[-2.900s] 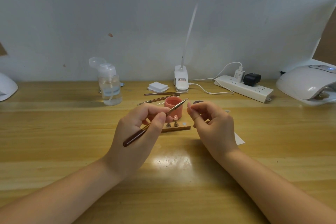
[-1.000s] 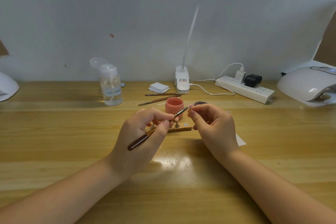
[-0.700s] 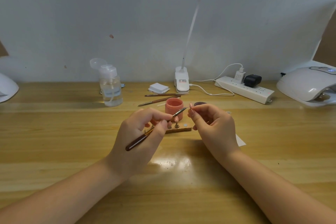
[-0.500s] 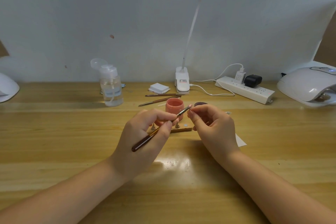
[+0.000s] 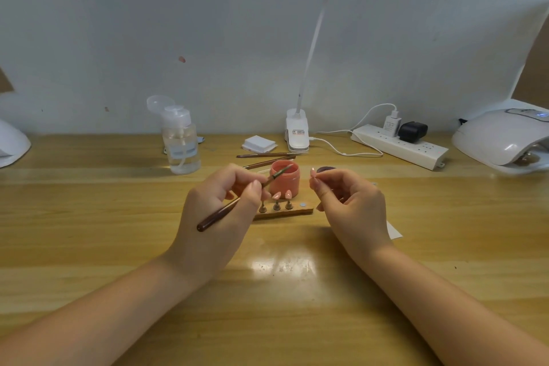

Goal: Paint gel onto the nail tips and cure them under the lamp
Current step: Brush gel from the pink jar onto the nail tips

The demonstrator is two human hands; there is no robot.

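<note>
Two hands work just above the surface (image 5: 89, 217): the left hand (image 5: 219, 211) pinches a brush (image 5: 237, 202), its bristles over the open pink gel jar (image 5: 284, 178), reloading, I'd say. The right hand (image 5: 347, 205) pinches one nail tip (image 5: 312, 172), apart from the brush. Other tips (image 5: 282, 195) stand on the wooden holder (image 5: 285, 212). Next, the brush must meet the held tip steadily; the curing lamp (image 5: 502, 140) waits far right.
</note>
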